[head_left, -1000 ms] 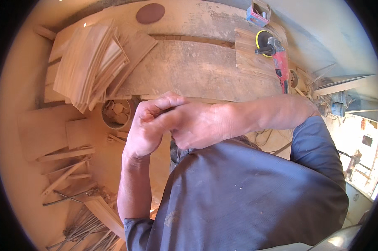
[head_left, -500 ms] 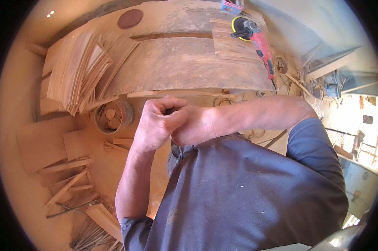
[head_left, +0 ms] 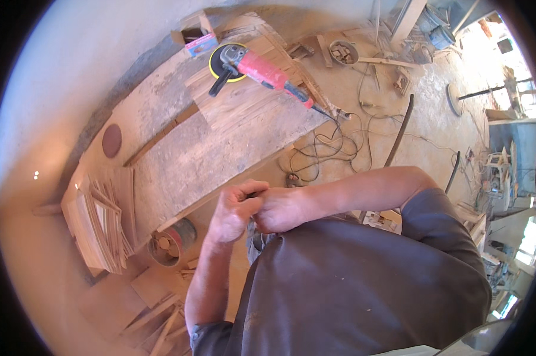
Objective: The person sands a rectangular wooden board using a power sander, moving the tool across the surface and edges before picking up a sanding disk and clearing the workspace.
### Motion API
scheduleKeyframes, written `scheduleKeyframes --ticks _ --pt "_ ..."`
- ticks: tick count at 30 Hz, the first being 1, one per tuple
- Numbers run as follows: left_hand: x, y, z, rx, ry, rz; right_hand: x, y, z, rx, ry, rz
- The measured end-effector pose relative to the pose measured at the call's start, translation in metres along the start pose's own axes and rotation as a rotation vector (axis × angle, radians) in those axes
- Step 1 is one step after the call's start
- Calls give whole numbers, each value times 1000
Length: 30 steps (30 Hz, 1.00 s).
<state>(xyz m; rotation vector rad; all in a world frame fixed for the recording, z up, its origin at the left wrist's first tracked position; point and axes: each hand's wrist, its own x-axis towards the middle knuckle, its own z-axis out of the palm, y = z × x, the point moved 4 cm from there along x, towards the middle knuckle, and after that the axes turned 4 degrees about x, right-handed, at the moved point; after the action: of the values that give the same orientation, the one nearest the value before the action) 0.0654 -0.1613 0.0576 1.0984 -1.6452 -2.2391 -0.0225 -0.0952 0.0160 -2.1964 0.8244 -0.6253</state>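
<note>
My left hand [head_left: 233, 209] is closed, its curled fingers and thumb pressed against my right hand. The right hand [head_left: 280, 209] is bent in toward it and also closed, just in front of my dark shirt [head_left: 351, 279]. Whatever lies between the fingers, if anything, is hidden. Beyond both hands, a low workbench [head_left: 202, 169] runs diagonally. A red angle sander [head_left: 265, 70] with a yellow-rimmed pad and black side handle rests on flat wooden strips [head_left: 220, 107] there. Farther left on the bench lies a brown sanding disc [head_left: 112, 140].
Thin boards [head_left: 96, 225] lean in a stack at the bench's left end, near a bucket [head_left: 166, 246] of wood pieces. Loose cable [head_left: 321, 145] coils on the floor to the right. A small box [head_left: 199, 43] stands by the wall, and a basin [head_left: 344, 53] sits beyond the bench.
My view has turned to the right, so the bench now slants and more floor and cable show. Both hands stay closed together in front of my shirt.
</note>
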Motion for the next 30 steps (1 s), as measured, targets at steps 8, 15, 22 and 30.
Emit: scheduleKeyframes --ticks 8,15,22,30 --pt "71 8 12 10 -169 -61 -28 29 -46 -71 -39 -22" --pt "157 41 9 289 -300 -79 -38 115 -51 265 233 354" --pt "182 33 -20 331 -294 -137 -6 181 13 512 404 437" --pt "239 71 -9 350 -411 -169 -9 185 -72 -250 10 93"
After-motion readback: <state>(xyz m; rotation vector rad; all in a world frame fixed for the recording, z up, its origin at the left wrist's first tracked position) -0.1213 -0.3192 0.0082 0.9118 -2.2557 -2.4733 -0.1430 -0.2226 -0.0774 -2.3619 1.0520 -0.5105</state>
